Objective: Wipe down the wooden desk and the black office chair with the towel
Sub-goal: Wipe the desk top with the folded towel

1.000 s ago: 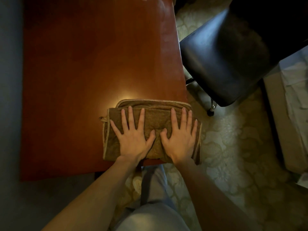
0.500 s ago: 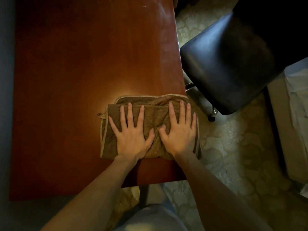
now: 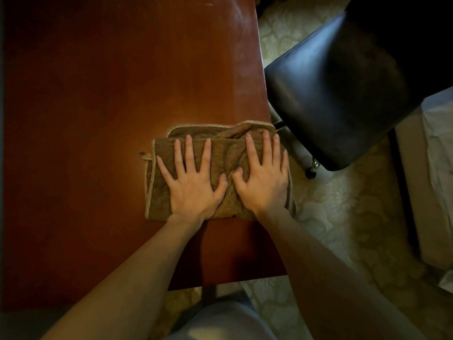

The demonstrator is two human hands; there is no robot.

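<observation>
A folded brown towel [image 3: 228, 153] with a pale hem lies on the reddish wooden desk [image 3: 122, 82], near its right edge. My left hand [image 3: 193, 185] presses flat on the towel's left half with fingers spread. My right hand [image 3: 263, 182] presses flat on the right half, its thumb pushing a small wrinkle into the cloth. The towel's right end hangs slightly past the desk edge. The black office chair [image 3: 338, 94] stands on the floor just right of the desk, its seat close to the towel's far right corner.
A pale patterned carpet [image 3: 331, 217] covers the floor right of the desk. One chair caster [image 3: 311, 171] shows under the seat. A light-coloured piece of furniture [image 3: 431, 168] stands at the far right. My own leg in light trousers [image 3: 220, 322] is at the bottom.
Both hands have pushed the towel away from the desk's near edge, farther across the top. The towel's far right part has bunched up a little.
</observation>
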